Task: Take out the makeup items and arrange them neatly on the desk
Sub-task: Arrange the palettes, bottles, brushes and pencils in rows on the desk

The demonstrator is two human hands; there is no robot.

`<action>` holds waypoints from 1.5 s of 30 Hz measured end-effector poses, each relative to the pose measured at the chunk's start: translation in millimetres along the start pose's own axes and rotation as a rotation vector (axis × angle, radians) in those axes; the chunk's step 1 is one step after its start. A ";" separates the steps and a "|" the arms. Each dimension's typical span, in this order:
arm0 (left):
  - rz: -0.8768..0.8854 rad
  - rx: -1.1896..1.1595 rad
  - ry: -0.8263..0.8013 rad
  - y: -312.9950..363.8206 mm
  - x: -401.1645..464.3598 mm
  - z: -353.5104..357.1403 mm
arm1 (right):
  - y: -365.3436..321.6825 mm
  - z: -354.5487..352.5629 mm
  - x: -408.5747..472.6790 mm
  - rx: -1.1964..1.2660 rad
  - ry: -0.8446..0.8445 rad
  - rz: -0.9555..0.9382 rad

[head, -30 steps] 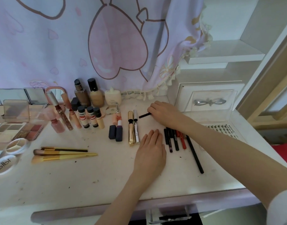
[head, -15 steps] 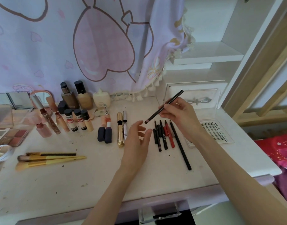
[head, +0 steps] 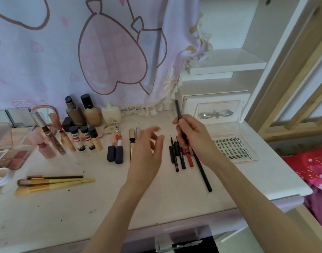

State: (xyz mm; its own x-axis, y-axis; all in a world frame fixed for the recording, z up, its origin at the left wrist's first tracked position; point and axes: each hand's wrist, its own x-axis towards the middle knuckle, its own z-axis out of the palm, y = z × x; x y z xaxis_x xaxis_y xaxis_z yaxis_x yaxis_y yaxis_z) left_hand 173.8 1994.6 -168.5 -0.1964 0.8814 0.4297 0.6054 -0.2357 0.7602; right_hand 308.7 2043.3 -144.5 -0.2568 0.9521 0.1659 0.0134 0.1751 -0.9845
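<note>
My right hand grips a thin dark makeup pencil held nearly upright above a row of several pencils lying side by side on the white desk. A long black pencil lies slanted to their right. My left hand hovers over the desk with fingers spread and slightly blurred, holding nothing, just right of a gold tube. Two dark lipsticks lie left of that tube.
Foundation bottles, small concealer tubes, lip glosses and palettes fill the back left. Yellow-handled brushes lie front left. A false-lash card and clear box sit right. A curtain hangs behind.
My right hand lifted the dark pencil off the desk and turned it from slanted to nearly upright. My left hand rose from lying flat on the desk and now hovers.
</note>
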 end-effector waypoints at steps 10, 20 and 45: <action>0.054 -0.055 -0.161 1.1 20.8 -32.2 | 11.2 2.8 -10.4 -0.637 -0.250 -0.160; -0.040 0.034 -0.196 7.0 25.2 -40.5 | 13.3 0.7 -9.7 -0.656 -0.255 -0.223; -0.233 0.332 -0.047 -23.8 -15.9 29.6 | 30.5 10.7 17.3 -0.711 -0.050 0.358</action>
State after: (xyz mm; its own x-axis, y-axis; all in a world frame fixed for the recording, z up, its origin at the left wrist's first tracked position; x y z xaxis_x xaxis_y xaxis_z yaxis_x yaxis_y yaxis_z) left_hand 185.3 1998.3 -207.8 -0.3267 0.9153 0.2356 0.7666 0.1108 0.6326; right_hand 294.3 2062.5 -172.3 -0.1633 0.9712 -0.1734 0.7123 -0.0056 -0.7019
